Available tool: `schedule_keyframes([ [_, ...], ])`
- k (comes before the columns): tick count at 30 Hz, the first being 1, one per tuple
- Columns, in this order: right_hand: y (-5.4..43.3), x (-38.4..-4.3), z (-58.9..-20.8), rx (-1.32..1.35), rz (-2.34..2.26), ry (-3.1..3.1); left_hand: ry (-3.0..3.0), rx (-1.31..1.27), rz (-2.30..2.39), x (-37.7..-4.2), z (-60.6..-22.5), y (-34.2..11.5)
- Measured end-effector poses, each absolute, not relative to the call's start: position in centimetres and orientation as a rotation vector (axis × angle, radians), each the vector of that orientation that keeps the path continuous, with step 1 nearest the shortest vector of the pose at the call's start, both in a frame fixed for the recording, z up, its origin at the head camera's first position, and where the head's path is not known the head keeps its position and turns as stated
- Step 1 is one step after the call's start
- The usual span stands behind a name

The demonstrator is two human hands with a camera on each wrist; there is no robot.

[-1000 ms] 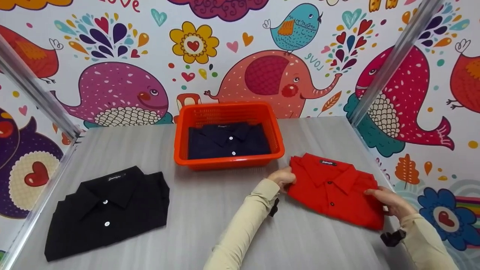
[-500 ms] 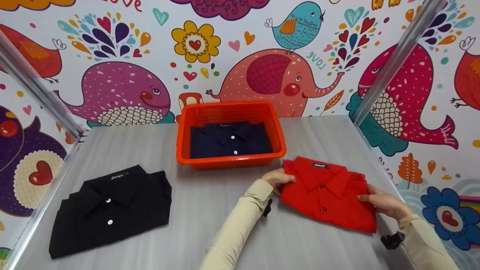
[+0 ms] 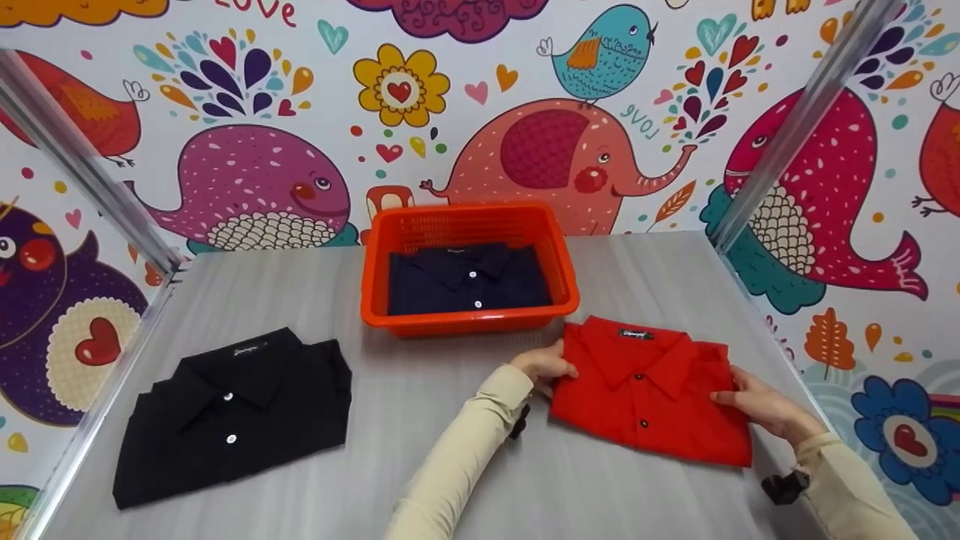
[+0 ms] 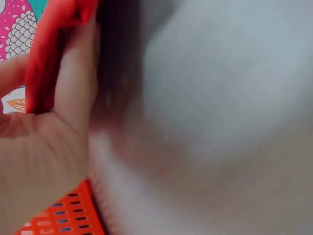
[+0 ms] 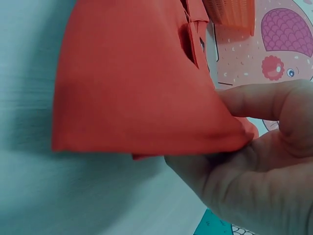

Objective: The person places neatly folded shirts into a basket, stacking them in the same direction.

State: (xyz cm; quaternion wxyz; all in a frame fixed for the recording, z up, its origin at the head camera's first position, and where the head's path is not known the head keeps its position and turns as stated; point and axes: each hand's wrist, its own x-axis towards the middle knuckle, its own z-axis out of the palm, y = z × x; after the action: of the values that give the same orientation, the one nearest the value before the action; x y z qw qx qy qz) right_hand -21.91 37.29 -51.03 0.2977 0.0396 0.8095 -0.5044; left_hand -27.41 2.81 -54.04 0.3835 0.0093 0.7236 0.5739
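Note:
A folded red shirt (image 3: 630, 397) with dark buttons and a black collar label is at the right of the table, collar facing the basket. My left hand (image 3: 544, 365) grips its left edge, thumb on top and fingers underneath. On the opposite edge my right hand (image 3: 765, 405) pinches the cloth the same way. The right wrist view shows the red shirt (image 5: 137, 88) between thumb and fingers, its lower edge close over the table. In the left wrist view, red cloth (image 4: 41, 63) lies between the thumb and fingers of my left hand (image 4: 44, 147).
An orange plastic basket (image 3: 472, 321) stands at the back middle with a folded navy shirt (image 3: 442, 289) inside. A folded black shirt (image 3: 240, 427) with white buttons lies on the grey table (image 3: 420, 420) at the left. Patterned walls (image 3: 450, 45) and metal posts (image 3: 802, 127) border the table.
Both hands have brought the red shirt slightly left and toward the front of the table. The view has shifted a little; the basket and the black shirt stay in place.

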Motion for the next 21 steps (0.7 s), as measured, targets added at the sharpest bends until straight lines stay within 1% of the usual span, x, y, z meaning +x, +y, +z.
schedule_keyframes([
  [9, 37.1, -21.2, -51.0, 0.063, -1.364, 2.205, 1.817, 0.173, 1.446, -26.3, -53.8, 2.0],
  [12, 36.8, -21.0, -50.9, 0.000, -1.360, 2.245, 1.790, 0.209, 1.492, -25.5, -53.7, 1.4],
  [21, 35.0, -20.3, -49.7, -0.137, -1.340, 2.318, 1.660, 0.208, 1.543, -23.1, -53.0, -1.0],
])
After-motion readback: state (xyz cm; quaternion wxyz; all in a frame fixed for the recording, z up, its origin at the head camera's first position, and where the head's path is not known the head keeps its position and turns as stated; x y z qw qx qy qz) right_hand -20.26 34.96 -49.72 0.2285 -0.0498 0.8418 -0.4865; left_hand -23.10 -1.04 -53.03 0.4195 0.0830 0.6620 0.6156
